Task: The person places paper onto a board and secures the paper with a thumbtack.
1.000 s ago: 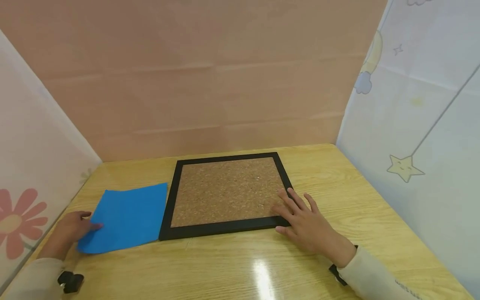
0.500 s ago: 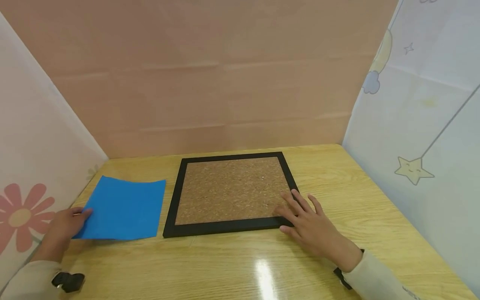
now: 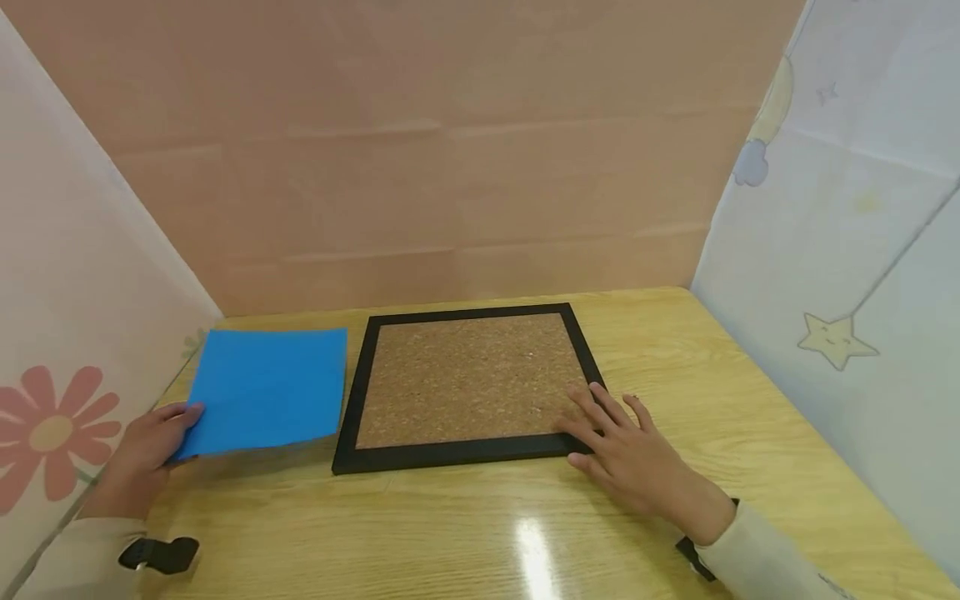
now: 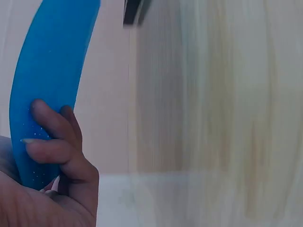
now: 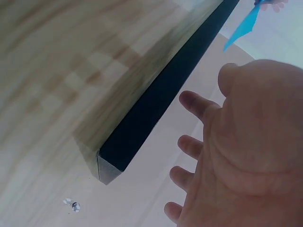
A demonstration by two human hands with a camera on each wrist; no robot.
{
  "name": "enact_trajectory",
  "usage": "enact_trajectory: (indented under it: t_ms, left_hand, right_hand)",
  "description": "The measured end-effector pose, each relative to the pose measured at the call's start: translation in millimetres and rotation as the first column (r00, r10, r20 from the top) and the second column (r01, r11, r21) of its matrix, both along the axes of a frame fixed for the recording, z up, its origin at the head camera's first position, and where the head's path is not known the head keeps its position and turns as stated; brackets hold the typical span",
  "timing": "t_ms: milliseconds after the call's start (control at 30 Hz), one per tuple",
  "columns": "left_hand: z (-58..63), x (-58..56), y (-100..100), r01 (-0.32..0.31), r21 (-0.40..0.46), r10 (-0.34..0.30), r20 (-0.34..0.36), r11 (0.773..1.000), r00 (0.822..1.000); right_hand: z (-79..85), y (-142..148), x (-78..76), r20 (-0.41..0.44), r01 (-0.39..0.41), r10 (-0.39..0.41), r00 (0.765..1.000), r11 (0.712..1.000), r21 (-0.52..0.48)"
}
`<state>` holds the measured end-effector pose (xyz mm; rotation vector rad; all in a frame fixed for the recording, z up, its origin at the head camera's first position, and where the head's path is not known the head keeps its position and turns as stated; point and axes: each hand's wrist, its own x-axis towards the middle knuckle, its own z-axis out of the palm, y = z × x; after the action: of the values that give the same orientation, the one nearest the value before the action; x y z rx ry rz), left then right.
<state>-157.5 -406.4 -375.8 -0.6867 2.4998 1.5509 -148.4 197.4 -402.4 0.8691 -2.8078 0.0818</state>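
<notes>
A blue square sheet (image 3: 270, 387), paper or thin felt, is raised off the table at the left. My left hand (image 3: 153, 442) pinches its near left corner, thumb on top and fingers beneath. In the left wrist view the curled fingers (image 4: 61, 151) lie against the bent blue sheet (image 4: 52, 66). To its right a cork board (image 3: 465, 379) in a black frame lies flat. My right hand (image 3: 641, 462) rests with spread fingers at the board's near right corner. In the right wrist view that hand (image 5: 251, 146) is beside the dark frame edge (image 5: 161, 90).
The wooden table (image 3: 420, 533) extends around the board. A brown sheet (image 3: 450, 150) hangs behind it, and patterned panels stand at the left (image 3: 90, 233) and right (image 3: 862, 250). Black straps (image 3: 159, 554) sit at both wrists.
My left hand has lifted the blue sheet off the table and brought it slightly away from me and to the right, now level. The right hand has stayed at the board's corner.
</notes>
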Motion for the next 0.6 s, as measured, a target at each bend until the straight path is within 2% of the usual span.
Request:
enact_trajectory:
  t_ms: [67, 200, 300, 400, 600]
  left_hand:
    - [0.0, -6.4, 15, 0.037, 0.075, -0.034, -0.036, 0.997, 0.999]
    - [6.0, -17.7, 47, 0.098, 0.136, -0.090, -0.063, 0.986, 0.994]
    - [11.3, -23.7, 70, 0.150, 0.131, -0.142, -0.064, 0.980, 0.988]
    - [13.6, -30.4, 94, 0.175, 0.131, -0.168, -0.064, 0.976, 0.984]
    - [6.1, -44.1, 145, 0.200, 0.192, -0.194, -0.050, 0.961, 0.980]
  right_hand:
    - [-0.7, 3, 1.7, 0.003, 0.008, -0.008, 1.000, 1.000, 0.003]
    - [-3.1, 7, 4.4, 0.019, 0.022, -0.022, 1.000, 1.000, 0.000]
    - [-4.3, 9, 5.2, 0.028, 0.023, -0.023, 0.999, 1.000, 0.000]
    - [-4.5, 11, 5.7, 0.017, 0.018, -0.018, 1.000, 1.000, 0.003]
    - [-3.4, 13, 6.0, 0.021, 0.016, -0.017, 1.000, 1.000, 0.012]
